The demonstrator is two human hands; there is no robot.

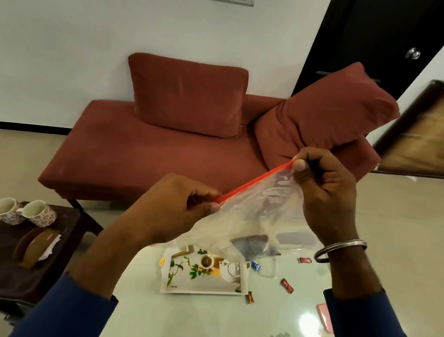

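I'm at the zip of the clear zip-lock bag [254,219], which hangs in the air between my two hands. Its red seal strip [254,183] is pulled taut in a slanted line from one pinch to the other. My left hand [174,207] pinches the lower end of the strip between thumb and curled fingers. My right hand [326,193], higher and farther out, pinches the upper corner in the same way, with a metal bangle [340,250] on its wrist.

The pouch sags below and to the near side of both hands, with something dark lying in its bottom. I can't tell whether the strip is pressed shut along its whole length.

My guess is that this is the sealing or unsealing step. Next I would keep one corner anchored and work the other thumb along the strip without letting the film twist.

Wrapped sweets [287,285] lie on the glass table [202,322], well below my right hand.
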